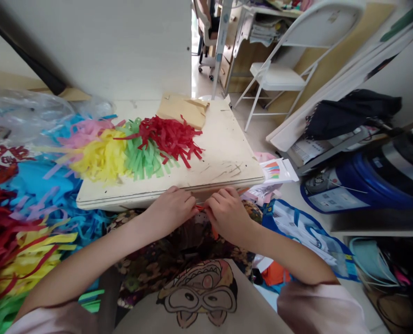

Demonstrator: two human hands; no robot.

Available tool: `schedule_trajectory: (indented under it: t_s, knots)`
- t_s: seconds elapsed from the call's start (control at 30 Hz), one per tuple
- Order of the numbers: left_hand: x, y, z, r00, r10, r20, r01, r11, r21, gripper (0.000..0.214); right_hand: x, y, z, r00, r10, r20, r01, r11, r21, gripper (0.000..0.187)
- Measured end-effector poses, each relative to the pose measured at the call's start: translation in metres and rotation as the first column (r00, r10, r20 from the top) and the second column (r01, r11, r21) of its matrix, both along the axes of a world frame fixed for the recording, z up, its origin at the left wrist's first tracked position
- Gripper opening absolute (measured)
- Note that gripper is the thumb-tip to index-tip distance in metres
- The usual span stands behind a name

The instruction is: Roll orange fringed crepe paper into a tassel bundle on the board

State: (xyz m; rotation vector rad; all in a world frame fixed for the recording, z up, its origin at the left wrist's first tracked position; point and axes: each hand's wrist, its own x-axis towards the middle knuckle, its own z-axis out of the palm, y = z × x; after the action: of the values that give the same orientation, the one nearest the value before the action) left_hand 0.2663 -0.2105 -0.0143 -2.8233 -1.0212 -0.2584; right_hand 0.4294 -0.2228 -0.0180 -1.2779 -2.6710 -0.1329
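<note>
My left hand [171, 208] and my right hand [227, 211] meet just below the near edge of a pale wooden board [223, 157], both with fingers curled. Between the fingertips they pinch a small orange-red strip of paper [201, 208], mostly hidden by the fingers. On the board lie heaps of cut paper strips: red [169, 134], green [143, 157], yellow [100, 157] and pink [84, 132]. My lap, under patterned dark cloth, is beneath the hands.
More coloured paper strips [22, 232] pile up at the left, with clear plastic bags [25, 113] behind. A packet of coloured paper [276, 170] lies right of the board. A white folding chair [282, 74], blue container [362, 181] and dark umbrella [348, 113] stand at right.
</note>
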Motion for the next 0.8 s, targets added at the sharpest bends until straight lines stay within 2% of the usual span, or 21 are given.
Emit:
schedule_trajectory:
  t_s: [0.1,0.23,0.4,0.5,0.67,0.8]
  knots:
    - [-0.004,-0.001,0.004,0.999,-0.017,0.030,0.020,0.995,-0.101,0.018,0.001,-0.002,0.001,1.000,0.019,-0.011,-0.019,1.000,-0.009,0.015]
    - [-0.008,-0.005,0.007,0.993,0.026,0.115,0.005,0.965,-0.263,0.016,0.002,-0.004,0.002,0.999,0.011,-0.036,-0.012,1.000,-0.026,0.014]
    - [-0.010,-0.009,0.009,0.980,0.037,0.195,0.036,0.932,-0.361,0.011,0.002,-0.008,0.002,1.000,0.001,-0.030,-0.003,0.998,-0.062,0.013]
    - [-0.011,-0.011,0.008,0.985,-0.014,0.170,0.071,0.940,-0.334,0.021,0.002,-0.010,0.002,0.999,0.032,-0.016,-0.033,0.996,-0.077,0.012]
    - [-0.011,-0.019,0.002,0.997,-0.081,-0.017,0.077,0.979,-0.190,0.016,0.000,-0.012,-0.004,0.995,0.049,-0.085,-0.057,0.994,-0.091,0.015]
    - [-0.010,-0.024,-0.001,0.996,-0.073,-0.044,0.067,0.990,-0.124,0.012,-0.004,-0.011,-0.009,0.985,0.073,-0.158,-0.089,0.992,-0.092,0.013]
